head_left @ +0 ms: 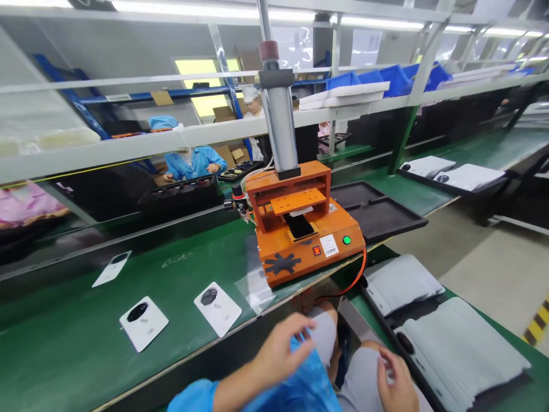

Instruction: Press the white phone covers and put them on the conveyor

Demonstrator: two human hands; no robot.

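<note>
My left hand (283, 347) is raised over my lap, fingers curved and apart, holding nothing that I can see. My right hand (395, 382) hangs low over my right leg with bent fingers; whether anything is between them is hidden. Ahead stands an orange press (311, 252) with a metal cylinder above it. A dark flat piece (301, 226) lies in its slot, under the raised orange plate. Left of the press, white panels with black round camera areas lie on the green bench: one near the edge (225, 313), one further left (148, 329), one at the back (112, 271).
On my right, a black tray (386, 327) holds stacks of white sheets (458, 349). Behind the press is a black divided tray (381, 217). A red hose (362, 272) loops down from the press. A person in blue (195, 163) works across the bench.
</note>
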